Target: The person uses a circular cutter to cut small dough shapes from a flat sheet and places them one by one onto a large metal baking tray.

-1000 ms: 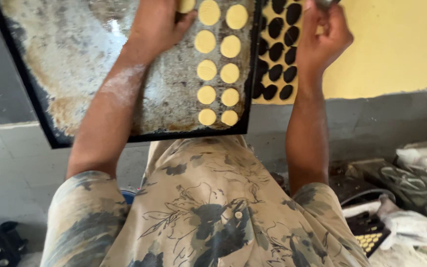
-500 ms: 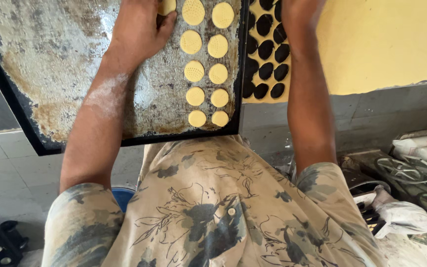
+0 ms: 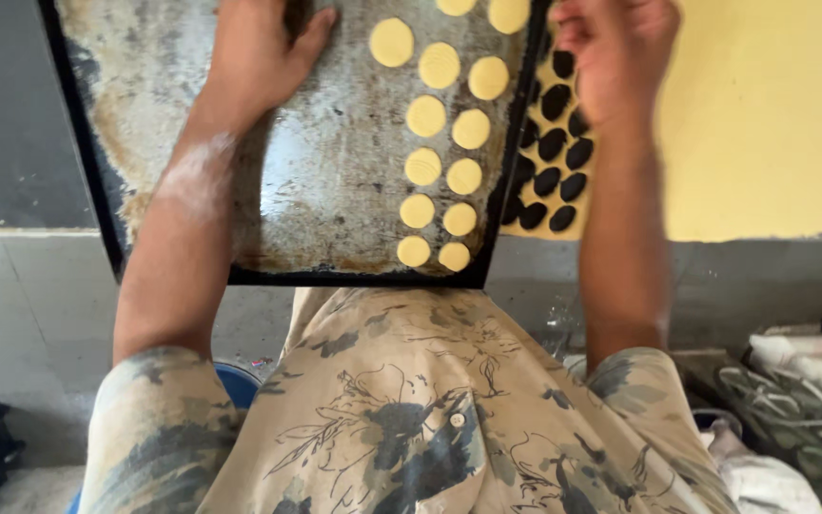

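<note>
Left hand (image 3: 259,52) lies flat and open, palm down, on the bare part of a worn, stained black-rimmed metal baking tray (image 3: 335,205), fingers spread, gripping nothing, just steadying it. Flour dusts the left forearm. Right hand (image 3: 620,57) hovers over the sheet of rolled yellow dough (image 3: 773,114) just right of the tray, fingers curled in and blurred; cannot tell whether it pinches a disc or is empty. The dough sheet shows a cluster of round cut-out holes (image 3: 554,152) near the tray edge. Small round pale-yellow dough discs (image 3: 440,171) sit in two rough columns along the tray's right side, close together, not overlapping; the left of the tray has none. Tray and dough rest on a table, near edge at the person's floral beige shirt (image 3: 411,409).

Step in hand, judged: moving cut discs from sheet to tray. Next move would call for setting a disc in the free area beside the columns without touching neighbours.
</note>
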